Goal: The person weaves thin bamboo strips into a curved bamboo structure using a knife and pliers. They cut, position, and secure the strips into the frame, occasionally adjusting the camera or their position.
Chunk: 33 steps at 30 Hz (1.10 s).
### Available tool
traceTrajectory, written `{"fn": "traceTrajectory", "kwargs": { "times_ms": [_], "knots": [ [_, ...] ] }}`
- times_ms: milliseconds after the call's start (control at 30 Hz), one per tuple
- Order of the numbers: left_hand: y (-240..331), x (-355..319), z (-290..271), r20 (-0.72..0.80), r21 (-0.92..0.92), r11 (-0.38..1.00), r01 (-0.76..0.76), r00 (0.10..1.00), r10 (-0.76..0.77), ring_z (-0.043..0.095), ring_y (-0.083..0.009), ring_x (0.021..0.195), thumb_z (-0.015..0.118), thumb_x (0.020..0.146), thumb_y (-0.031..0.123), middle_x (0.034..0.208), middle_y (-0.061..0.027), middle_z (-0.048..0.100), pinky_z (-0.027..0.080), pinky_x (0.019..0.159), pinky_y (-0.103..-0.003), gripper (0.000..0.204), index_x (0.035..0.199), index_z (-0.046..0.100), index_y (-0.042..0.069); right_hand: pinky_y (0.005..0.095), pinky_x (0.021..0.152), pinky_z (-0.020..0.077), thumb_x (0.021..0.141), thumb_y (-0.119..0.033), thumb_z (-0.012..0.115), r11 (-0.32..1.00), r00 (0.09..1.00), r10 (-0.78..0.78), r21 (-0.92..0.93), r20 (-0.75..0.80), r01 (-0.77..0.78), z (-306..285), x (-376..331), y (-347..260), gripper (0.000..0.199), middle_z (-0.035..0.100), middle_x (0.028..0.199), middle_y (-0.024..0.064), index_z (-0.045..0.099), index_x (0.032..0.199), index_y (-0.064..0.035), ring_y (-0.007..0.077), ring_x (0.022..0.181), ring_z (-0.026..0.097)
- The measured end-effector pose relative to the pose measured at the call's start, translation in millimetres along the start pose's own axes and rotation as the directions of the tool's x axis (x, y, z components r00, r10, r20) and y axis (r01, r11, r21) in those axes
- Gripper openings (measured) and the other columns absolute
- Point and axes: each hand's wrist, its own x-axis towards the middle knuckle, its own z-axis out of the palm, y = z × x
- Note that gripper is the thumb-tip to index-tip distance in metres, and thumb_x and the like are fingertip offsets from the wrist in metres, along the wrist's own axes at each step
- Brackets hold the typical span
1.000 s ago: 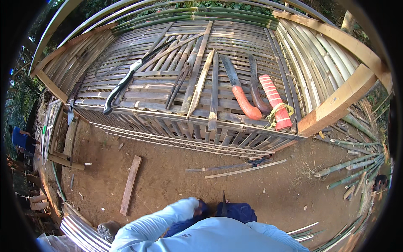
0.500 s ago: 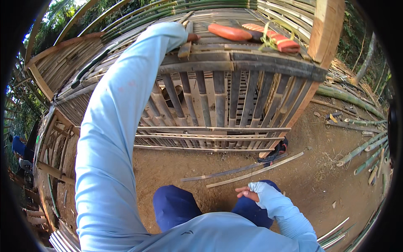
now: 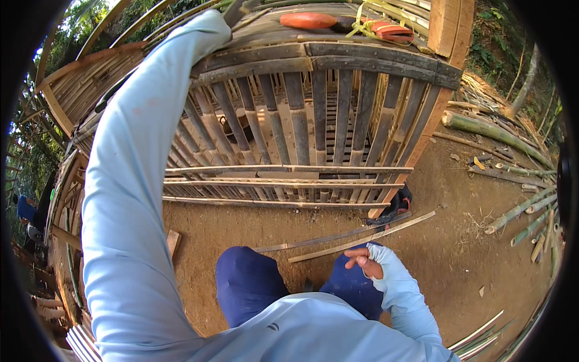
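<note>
Left arm reached up over the bamboo crate; left hand was hidden past the top rail, so can't tell its grip. Right hand rested on the knee w/ fingers loosely curled, holding nothing. On the crate top lay 2 orange-handled tools. On the ground, 2 thin slats lay just beside the right hand.
</note>
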Motion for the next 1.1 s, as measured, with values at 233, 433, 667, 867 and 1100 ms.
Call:
{"fn": "traceTrajectory", "kwargs": {
  "times_ms": [233, 433, 667, 867, 1100],
  "knots": [
    [-23, -191, 26, -0.262, -0.965, 0.128, -0.229, 0.818, -0.513, 0.06, -0.0183, 0.059, 0.05, 0.081, -0.002, 0.092, -0.0126, 0.062, 0.047, 0.047, -0.03, 0.04, 0.121, 0.049, -0.002, 0.0196, 0.057, 0.0371, 0.093, -0.03, 0.063, 0.998, 0.995, -0.034, 0.046, -0.089, 0.039, -10, 3, -9, 0.033, 0.07, 0.09, 0.0022, 0.067, 0.114, -0.0049, 0.003, 0.061, 0.042],
    [29, -413, 165, 0.284, -0.958, -0.244, 0.148, 0.583, -0.761, 0.05, -0.0117, 0.042, 0.058, 0.085, 0.012, 0.068, -0.0038, 0.056, 0.04, 0.037, -0.027, 0.02, 0.102, 0.049, 0.007, 0.0186, 0.047, 0.0286, 0.093, -0.034, 0.061, 1.0, 1.0, 0.014, -0.025, -0.018, -0.015, -1, 35, 12, 0.042, 0.068, 0.089, 0.0107, 0.063, 0.117, 0.001, 0.001, 0.051, 0.034],
    [109, -602, 392, 0.759, -0.485, -0.447, 0.752, 0.107, -0.642, 0.046, -0.0154, 0.039, 0.07, 0.083, 0.013, 0.06, -0.0035, 0.051, 0.036, 0.036, -0.033, 0.027, 0.099, 0.049, 0.009, 0.0186, 0.048, 0.0331, 0.093, -0.03, 0.061, 0.991, 0.993, 0.093, -0.099, 0.079, -0.085, 27, 85, 12, 0.034, 0.069, 0.085, 0.0031, 0.066, 0.114, -0.0034, 0.0023, 0.052, 0.039],
    [172, -630, 455, 0.971, -0.169, -0.496, 0.852, 0.059, -0.231, 0.056, -0.0243, 0.046, 0.072, 0.073, 0.011, 0.062, -0.0116, 0.059, 0.044, 0.042, -0.038, 0.025, 0.089, 0.054, 0.004, 0.0192, 0.046, 0.0305, 0.091, -0.037, 0.065, 0.98, 0.989, 0.121, -0.169, 0.085, -0.105, 58, 106, 24, 0.044, 0.067, 0.084, 0.0087, 0.063, 0.115, 0.0005, 0.0017, 0.049, 0.036],
    [231, -633, 477, 0.954, -0.235, -0.131, 0.963, 0.203, -0.219, 0.061, -0.0259, 0.061, 0.077, 0.074, 0.021, 0.071, -0.0109, 0.062, 0.05, 0.058, -0.041, 0.038, 0.101, 0.058, 0.004, 0.0194, 0.052, 0.0331, 0.091, -0.034, 0.066, 0.939, 0.971, 0.238, -0.262, 0.02, -0.225, 70, 100, 29, 0.04, 0.069, 0.084, 0.0023, 0.066, 0.114, -0.0023, 0.0024, 0.056, 0.04]
  ]
}}
